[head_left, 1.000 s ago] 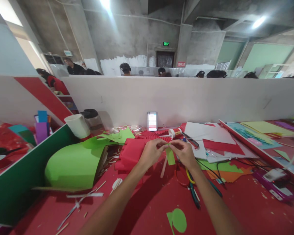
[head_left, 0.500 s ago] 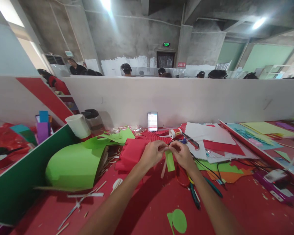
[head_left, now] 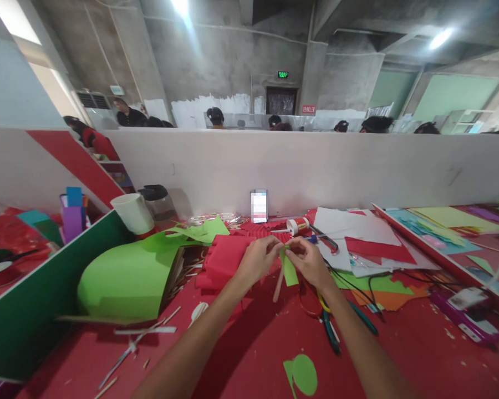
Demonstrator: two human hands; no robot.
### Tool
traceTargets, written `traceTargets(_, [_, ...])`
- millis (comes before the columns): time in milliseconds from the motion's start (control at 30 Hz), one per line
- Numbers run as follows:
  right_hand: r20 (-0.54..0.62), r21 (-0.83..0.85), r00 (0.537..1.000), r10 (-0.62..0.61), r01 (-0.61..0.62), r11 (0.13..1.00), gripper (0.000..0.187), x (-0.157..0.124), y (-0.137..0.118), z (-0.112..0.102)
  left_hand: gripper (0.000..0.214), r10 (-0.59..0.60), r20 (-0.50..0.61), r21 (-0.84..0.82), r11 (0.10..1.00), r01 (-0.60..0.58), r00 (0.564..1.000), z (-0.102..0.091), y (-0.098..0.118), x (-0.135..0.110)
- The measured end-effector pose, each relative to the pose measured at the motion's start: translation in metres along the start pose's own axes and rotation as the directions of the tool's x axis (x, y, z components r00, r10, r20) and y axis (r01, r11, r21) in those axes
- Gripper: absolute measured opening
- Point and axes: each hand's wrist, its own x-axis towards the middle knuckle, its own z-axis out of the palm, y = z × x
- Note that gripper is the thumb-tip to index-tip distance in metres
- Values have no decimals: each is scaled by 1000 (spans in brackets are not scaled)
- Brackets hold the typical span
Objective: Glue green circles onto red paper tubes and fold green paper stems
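Observation:
Over the red table, my left hand (head_left: pixel 259 257) and my right hand (head_left: pixel 308 260) meet fingertip to fingertip at the top of a green paper strip (head_left: pixel 290 271). Both hands are closed in a pinch on the strip, which hangs down at a slant. Folded red paper (head_left: pixel 224 260) lies just left of my left hand. Below my right wrist are pliers with dark green handles (head_left: pixel 331 332) and a red-handled tool (head_left: pixel 308 302), partly hidden. A thin wooden stick (head_left: pixel 278 286) lies under the strip. Nearer me are cut green paper pieces (head_left: pixel 304 375).
A rolled green sheet (head_left: pixel 125 277) and a white cup (head_left: pixel 133 213) stand at the left by a green divider (head_left: pixel 58 293). A phone (head_left: pixel 259 206) leans on the white partition (head_left: pixel 316 166). White sheets (head_left: pixel 353 227), cables and a purple device (head_left: pixel 466 316) are at the right.
The green strip has tilted, its lower end swinging slightly right and up. My fingers have shifted a little around its top; both hands stay in nearly the same place.

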Motion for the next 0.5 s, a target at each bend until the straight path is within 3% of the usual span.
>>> traceTargets(233, [-65, -65, 995, -70, 66, 996, 9, 1, -1, -2, 19, 16, 18, -92, 996, -14, 1000, -1, 3, 0])
traceTargets(500, [-19, 43, 1000, -7, 8, 999, 22, 1, -2, -3, 13, -11, -27, -133, 991, 7, 1000, 0, 2, 1])
